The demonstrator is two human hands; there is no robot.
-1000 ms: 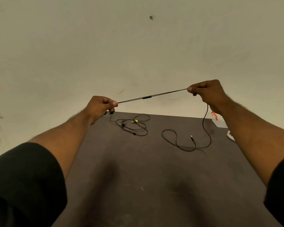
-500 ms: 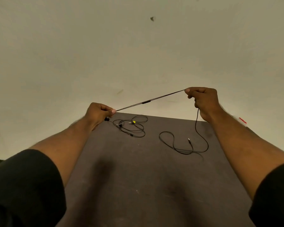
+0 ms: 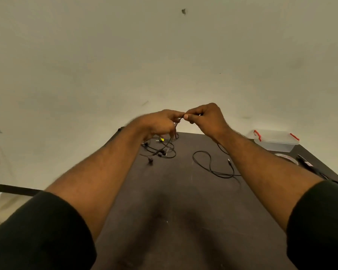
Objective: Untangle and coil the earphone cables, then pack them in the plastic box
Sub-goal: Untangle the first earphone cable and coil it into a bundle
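Both arms reach forward, bare from the elbows down, dark sleeves at the upper arms. The left hand (image 3: 160, 121) and right hand (image 3: 205, 118) meet fingertip to fingertip, raised at mid-frame. The right hand's fingers curl in a pinch; the left hand, somewhat blurred, seems to pinch likewise.

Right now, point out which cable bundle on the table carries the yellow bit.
The tangled bundle under the left hand: a yellow piece sits in it. The loose loop beside the right forearm is plain black.
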